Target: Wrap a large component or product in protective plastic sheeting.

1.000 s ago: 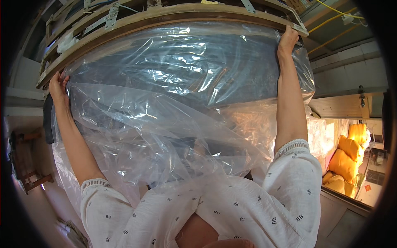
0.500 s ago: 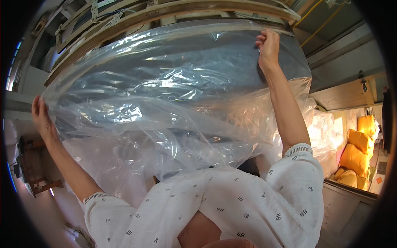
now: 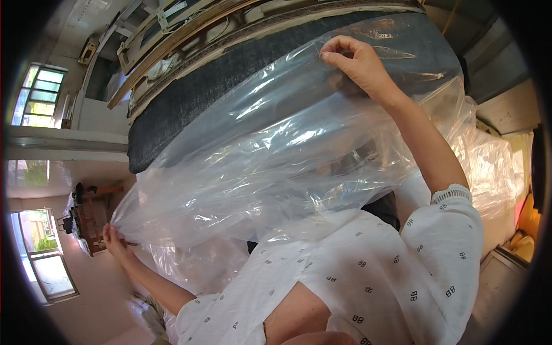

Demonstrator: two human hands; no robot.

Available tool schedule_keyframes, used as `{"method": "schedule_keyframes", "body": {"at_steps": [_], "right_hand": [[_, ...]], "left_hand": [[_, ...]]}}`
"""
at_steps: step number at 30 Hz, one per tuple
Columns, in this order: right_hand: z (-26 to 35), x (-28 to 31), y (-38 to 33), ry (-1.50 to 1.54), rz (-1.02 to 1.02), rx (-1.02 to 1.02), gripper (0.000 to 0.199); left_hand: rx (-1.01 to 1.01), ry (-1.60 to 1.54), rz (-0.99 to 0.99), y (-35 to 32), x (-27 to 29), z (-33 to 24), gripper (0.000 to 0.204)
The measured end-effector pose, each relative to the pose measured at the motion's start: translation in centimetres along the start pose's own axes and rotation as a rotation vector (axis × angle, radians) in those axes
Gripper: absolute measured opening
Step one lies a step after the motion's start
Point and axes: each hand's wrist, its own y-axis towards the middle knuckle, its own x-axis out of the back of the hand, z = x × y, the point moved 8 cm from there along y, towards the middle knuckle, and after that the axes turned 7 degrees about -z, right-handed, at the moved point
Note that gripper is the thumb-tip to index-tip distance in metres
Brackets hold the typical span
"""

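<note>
A wide sheet of clear plastic film (image 3: 247, 155) stretches between my hands, creased and shiny. It lies slantwise over a dark grey work surface (image 3: 172, 112) and hangs down toward my body. At the lower left, my left hand (image 3: 118, 241) is closed on a gathered corner of the film, off the surface's left end. My right hand (image 3: 356, 60) pinches the film's far edge between thumb and fingers, above the right half of the surface.
Behind the surface runs a long machine frame (image 3: 190, 52) with wooden rails. Windows (image 3: 43, 253) stand at the left, near a brown wooden stand (image 3: 95, 218). More bundled clear plastic (image 3: 491, 167) is piled at the right, beside yellow items (image 3: 523, 247).
My left hand has drawn its corner of film back toward me, baring the dark surface at the left. My right hand has come nearer too, and my view has turned leftward.
</note>
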Motion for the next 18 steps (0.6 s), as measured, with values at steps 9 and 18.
{"method": "schedule_keyframes", "body": {"at_steps": [9,18], "right_hand": [[1.0,0.9,-2.1,-0.018,-0.069,0.154,0.020],[3.4,2.9,-3.8,-0.044,-0.121,0.164,0.031]], "left_hand": [[-0.793,0.410,0.573,-17.6,-31.1,-17.5,0.020],[-1.233,-0.064,1.027,-40.3,-49.9,-30.9,0.019]]}}
